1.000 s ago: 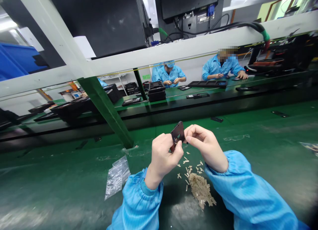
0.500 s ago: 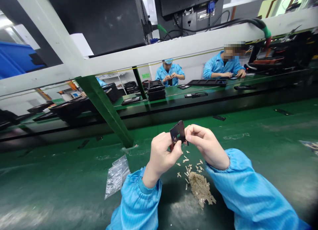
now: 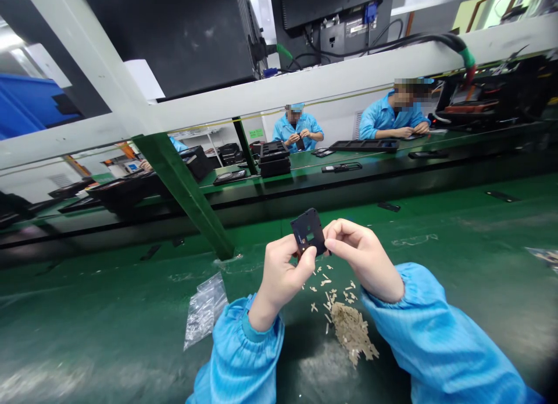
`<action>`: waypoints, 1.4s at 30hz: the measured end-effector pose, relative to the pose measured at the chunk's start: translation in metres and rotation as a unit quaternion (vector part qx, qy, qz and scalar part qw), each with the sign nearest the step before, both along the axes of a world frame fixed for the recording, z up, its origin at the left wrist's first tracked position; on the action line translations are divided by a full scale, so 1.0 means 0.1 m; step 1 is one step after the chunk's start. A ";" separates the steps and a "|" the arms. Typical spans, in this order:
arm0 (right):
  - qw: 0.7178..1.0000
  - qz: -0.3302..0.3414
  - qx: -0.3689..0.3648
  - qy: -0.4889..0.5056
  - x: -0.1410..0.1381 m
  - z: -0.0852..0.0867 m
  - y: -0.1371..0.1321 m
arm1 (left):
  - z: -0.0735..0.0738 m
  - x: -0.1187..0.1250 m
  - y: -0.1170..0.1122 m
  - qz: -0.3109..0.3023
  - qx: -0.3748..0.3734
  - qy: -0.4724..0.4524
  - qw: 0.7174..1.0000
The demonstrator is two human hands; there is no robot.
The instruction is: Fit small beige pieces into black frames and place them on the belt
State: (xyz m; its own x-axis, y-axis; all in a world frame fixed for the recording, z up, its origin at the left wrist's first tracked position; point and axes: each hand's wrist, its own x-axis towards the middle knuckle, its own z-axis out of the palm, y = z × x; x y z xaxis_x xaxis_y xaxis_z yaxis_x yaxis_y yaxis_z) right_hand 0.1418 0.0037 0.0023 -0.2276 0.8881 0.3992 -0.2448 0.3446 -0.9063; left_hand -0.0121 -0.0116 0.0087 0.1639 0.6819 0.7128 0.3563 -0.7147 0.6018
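Observation:
My left hand [image 3: 285,270] grips a thin black plastic plate [image 3: 308,229], thumb on the near face and fingers behind. The plate is held up and tilted, with a small rectangular opening and tiny metallic spots near its lower edge. At its right edge, the thumb and forefinger of my right hand [image 3: 364,256] are pinched together on the plate's corner; whether a small piece sits between those fingertips is hidden. Below both hands lies a heap of small beige pieces [image 3: 353,331] on the green work surface, with several loose ones scattered above it.
A clear plastic bag [image 3: 204,311] lies left of my hands. A slanted green post [image 3: 187,200] rises beyond it. Small black parts [image 3: 389,207] lie farther back. Across a conveyor-like ledge, two co-workers in blue [image 3: 297,128] sit among black trays [image 3: 274,160]. Monitors hang overhead.
The black plate has turned so that its face shows more broadly toward me, and it has shifted slightly left. My right hand keeps its pinch at the edge. Small parts farther back have shifted slightly.

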 end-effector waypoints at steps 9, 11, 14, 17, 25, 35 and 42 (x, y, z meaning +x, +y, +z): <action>0.999 0.013 0.039 -0.007 0.04 0.02 -0.07 | -0.01 -0.03 -0.03 -0.011 -0.097 -0.047 0.994; 0.999 0.004 0.044 -0.012 0.04 0.03 -0.08 | -0.01 -0.03 -0.04 -0.014 -0.100 -0.051 0.994; 0.999 -0.012 0.048 -0.019 0.02 0.03 -0.09 | -0.02 -0.02 -0.04 -0.021 -0.105 -0.058 0.993; 0.998 -0.019 0.046 -0.026 0.01 0.03 -0.09 | -0.04 -0.02 -0.04 -0.028 -0.106 -0.064 0.992; 0.996 -0.040 0.061 -0.050 0.01 0.08 -0.13 | -0.06 -0.04 -0.03 -0.060 -0.093 -0.075 0.991; 0.984 -0.070 0.139 -0.089 0.03 0.16 -0.26 | -0.18 -0.12 0.09 -0.195 -0.186 -0.113 0.956; 0.960 -0.112 0.207 -0.152 0.04 0.19 -0.35 | -0.14 -0.11 0.10 -0.233 -0.209 -0.135 0.940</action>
